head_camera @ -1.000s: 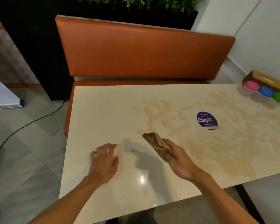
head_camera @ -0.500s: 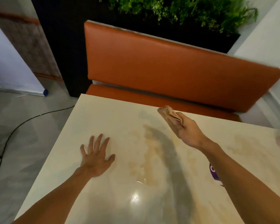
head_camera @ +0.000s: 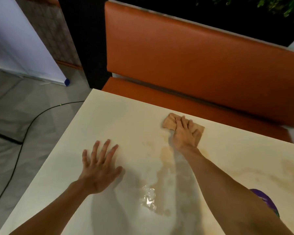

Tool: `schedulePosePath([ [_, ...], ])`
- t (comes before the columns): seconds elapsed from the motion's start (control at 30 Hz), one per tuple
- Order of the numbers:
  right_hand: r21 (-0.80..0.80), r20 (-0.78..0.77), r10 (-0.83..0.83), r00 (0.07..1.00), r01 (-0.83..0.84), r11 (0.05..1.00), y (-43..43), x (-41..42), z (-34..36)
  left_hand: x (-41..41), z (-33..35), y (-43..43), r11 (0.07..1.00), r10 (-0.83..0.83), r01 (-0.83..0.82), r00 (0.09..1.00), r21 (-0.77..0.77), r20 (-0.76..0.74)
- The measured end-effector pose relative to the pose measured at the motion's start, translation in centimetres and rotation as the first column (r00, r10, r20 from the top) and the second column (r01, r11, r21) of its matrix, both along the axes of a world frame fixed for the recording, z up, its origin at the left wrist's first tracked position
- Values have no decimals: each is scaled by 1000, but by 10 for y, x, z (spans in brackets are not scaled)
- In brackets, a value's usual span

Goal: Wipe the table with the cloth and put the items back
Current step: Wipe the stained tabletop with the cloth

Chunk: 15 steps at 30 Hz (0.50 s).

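Cloth point(head_camera: 170, 122): tan, folded, flat on the table point(head_camera: 119, 122) close to the far edge, at roughly 1 o'clock from the table's middle.

Right hand point(head_camera: 185, 134): palm down on top of the cloth, fingers laid out nearly straight and pressing it to the surface. It is not curled round it. The cloth sticks out from under the hand at 10 o'clock and 3 o'clock.

Left hand point(head_camera: 98, 168): at 8 o'clock from the cloth and well apart from it. It lies flat on the table with fingers spread and straight, holding nothing.

Stain point(head_camera: 166, 155): a brownish patch starts just at 6 o'clock of the right hand and runs toward the near edge alongside the right forearm. More of it is at 3 o'clock on the table. A glare spot point(head_camera: 148, 199) sits between the two forearms.

Sticker point(head_camera: 265, 199): purple, at 5 o'clock from the right hand, partly hidden by the forearm; its text can't be read.

Bench point(head_camera: 193, 56): orange, at 12 o'clock behind the table, with a plant point(head_camera: 278, 4) above it. On the floor at 9 o'clock is a black cable point(head_camera: 32, 121), and at 10 o'clock a white banner point(head_camera: 15, 39).
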State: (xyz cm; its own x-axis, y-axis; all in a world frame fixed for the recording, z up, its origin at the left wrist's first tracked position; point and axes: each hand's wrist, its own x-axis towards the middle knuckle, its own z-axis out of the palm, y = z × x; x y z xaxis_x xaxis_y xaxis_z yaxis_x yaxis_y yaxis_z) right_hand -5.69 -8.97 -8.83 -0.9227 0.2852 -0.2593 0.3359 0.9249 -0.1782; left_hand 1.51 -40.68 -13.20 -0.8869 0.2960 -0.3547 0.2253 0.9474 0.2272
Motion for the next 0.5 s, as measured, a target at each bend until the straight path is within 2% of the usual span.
schedulePosePath([
  [0.17, -30, -25, -10, 1000, 9, 1000, -24, 4, -13, 0, -2, 1, 999, 5, -3, 999, -41, 52],
  [0.33, -80, -47, 151, 987, -155, 985, -54, 16, -13, -1, 1, -3, 998, 2, 3, 997, -61, 82],
  [0.5, -51, -69, 326, 943, -330, 943, -69, 44, -15, -3, 6, 0, 997, -28, 36, 992, -62, 121],
])
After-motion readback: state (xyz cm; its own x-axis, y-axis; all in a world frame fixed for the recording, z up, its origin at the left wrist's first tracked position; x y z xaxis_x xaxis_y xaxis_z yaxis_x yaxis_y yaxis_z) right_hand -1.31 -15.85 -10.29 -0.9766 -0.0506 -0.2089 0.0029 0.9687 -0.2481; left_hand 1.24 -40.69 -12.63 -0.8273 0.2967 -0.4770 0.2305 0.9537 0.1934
